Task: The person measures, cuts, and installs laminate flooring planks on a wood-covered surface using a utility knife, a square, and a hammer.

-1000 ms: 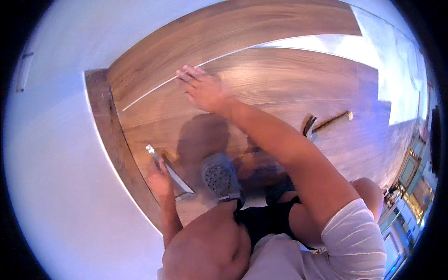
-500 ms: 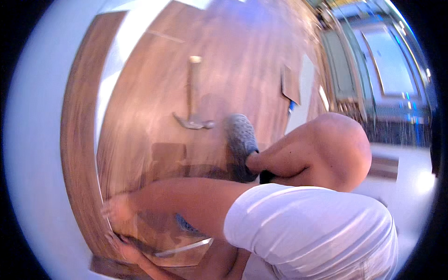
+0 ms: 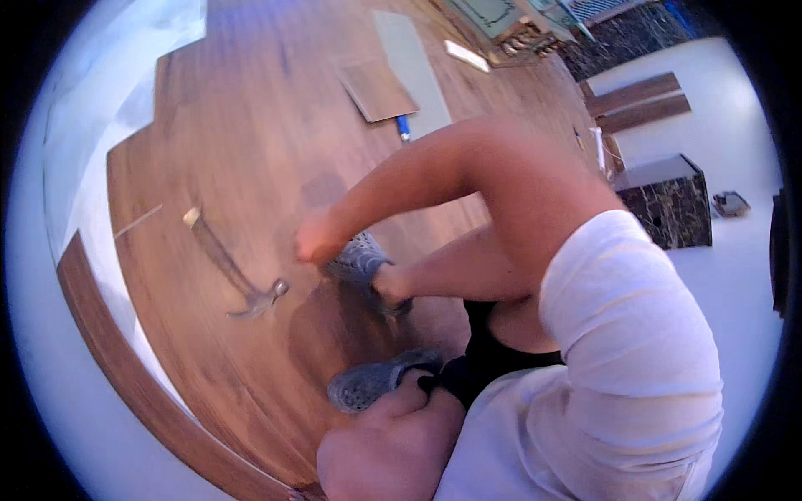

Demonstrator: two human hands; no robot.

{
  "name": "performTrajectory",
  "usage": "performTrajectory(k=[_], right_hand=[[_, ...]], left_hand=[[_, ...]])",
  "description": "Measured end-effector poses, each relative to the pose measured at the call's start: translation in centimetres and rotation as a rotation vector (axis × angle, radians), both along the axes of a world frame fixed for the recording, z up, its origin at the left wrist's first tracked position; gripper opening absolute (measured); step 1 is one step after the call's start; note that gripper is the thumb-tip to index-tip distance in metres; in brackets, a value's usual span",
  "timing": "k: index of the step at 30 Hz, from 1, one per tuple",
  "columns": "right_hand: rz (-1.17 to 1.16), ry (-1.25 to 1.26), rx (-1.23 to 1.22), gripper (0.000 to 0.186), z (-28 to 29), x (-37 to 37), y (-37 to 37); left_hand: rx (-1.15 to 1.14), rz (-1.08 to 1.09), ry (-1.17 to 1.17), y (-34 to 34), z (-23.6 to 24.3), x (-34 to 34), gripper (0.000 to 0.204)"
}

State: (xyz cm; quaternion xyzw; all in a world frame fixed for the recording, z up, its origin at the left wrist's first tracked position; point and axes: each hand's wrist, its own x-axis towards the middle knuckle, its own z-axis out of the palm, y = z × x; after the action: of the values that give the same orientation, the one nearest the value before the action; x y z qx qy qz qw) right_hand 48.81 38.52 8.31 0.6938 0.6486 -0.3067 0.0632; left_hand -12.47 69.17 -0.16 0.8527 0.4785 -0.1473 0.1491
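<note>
My right hand (image 3: pixel 314 237) hangs over the floor beside my grey clog (image 3: pixel 361 260), blurred by motion, with its fingers hard to make out. Left of it a claw hammer (image 3: pixel 227 257) with a wooden handle lies on the wood-look floor, its head toward me. A long brown plank (image 3: pixel 138 376) runs along the white wall at the left, with a pale gap between it and the laid floor. At the plank's near end, by the lower edge, only a sliver of what may be my left hand shows, too little to read its fingers.
Farther off lie a short board piece (image 3: pixel 380 90), a blue-handled tool (image 3: pixel 403 128) and a pale strip (image 3: pixel 413 63). A white bar (image 3: pixel 466 56) is beyond them. At the right are a dark marbled box (image 3: pixel 677 209) and brown planks (image 3: pixel 639 102). My second clog (image 3: pixel 376 384) is near.
My right hand has left the plank by the wall and swung across toward my clog. The view has turned, so the hammer appears farther left. My left hand has mostly dropped out of view.
</note>
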Motion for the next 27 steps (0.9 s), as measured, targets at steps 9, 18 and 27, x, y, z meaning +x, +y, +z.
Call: performTrajectory(k=[9, 18, 27], right_hand=[[-0.586, -0.228, -0.616, 0.02, 9.8, 3.4, -29.5], [-1.393, -0.098, 0.085, 0.043, -8.4, 14.7, -30.6], [-1.141, -0.357, 0.109, 0.038, -8.6, 21.4, -36.1]], left_hand=[[-0.078, -0.051, 0.068, 1.4, -0.1, 4.6, 0.051], [-0.18, 0.154, 0.041, 3.3, 2.3, -8.4, 0.051], [-0.027, 0.603, -0.307, 1.8, -1.2, -5.9, 0.038]])
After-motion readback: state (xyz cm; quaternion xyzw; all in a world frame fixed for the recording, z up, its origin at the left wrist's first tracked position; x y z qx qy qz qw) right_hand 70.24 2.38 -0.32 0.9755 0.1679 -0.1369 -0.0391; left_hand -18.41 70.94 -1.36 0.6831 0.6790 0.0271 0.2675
